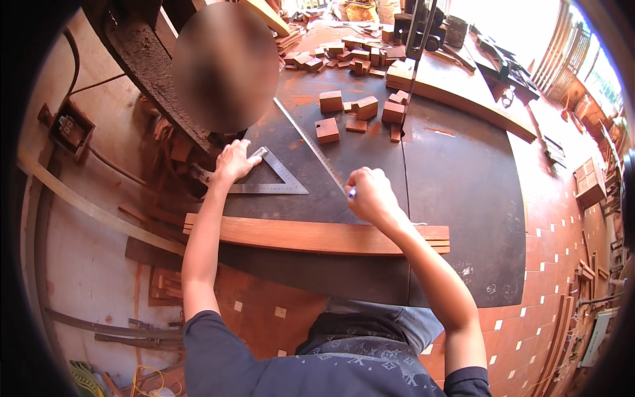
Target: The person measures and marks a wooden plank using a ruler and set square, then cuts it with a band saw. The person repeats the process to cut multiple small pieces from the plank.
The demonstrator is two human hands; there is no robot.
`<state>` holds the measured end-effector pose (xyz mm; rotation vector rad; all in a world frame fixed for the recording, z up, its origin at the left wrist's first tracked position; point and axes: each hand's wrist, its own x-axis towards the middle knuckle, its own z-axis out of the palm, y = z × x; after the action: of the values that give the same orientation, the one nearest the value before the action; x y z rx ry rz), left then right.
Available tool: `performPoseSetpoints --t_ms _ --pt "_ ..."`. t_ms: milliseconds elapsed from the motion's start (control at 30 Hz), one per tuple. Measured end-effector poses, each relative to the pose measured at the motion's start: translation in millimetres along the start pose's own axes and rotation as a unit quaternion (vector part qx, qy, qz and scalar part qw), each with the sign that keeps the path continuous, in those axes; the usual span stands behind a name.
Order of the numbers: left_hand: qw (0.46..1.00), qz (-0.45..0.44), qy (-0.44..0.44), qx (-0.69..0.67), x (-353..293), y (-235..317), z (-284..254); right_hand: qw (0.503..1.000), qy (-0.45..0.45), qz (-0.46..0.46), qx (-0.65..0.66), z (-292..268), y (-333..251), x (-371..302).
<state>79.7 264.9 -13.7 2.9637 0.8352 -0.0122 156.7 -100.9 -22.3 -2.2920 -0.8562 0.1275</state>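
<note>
One pen (352, 193) sits in the curled right hand (374, 196), at two o'clock from the planks (311, 236); the left hand (233, 162), half open, touches the metal triangle (288, 180) at eleven o'clock. Marking-out seems in hand; the next move probably calls for steady alignment.

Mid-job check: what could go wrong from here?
1. The right forearm crosses over the long reddish-brown wooden strips; lowering it could knock them askew.
2. The long, narrow silver metal ruler runs up to the right hand, so a bump there might shift it.
3. The left hand is at the silver triangular metal square; a slip might turn it.
</note>
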Motion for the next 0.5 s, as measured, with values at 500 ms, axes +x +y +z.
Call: performPoseSetpoints --t_ms 500 --pt "0.943 0.185 0.12 -0.251 -19.3 19.9 -36.7 0.975 0.139 0.036 0.17 -100.1 13.4 -90.8"
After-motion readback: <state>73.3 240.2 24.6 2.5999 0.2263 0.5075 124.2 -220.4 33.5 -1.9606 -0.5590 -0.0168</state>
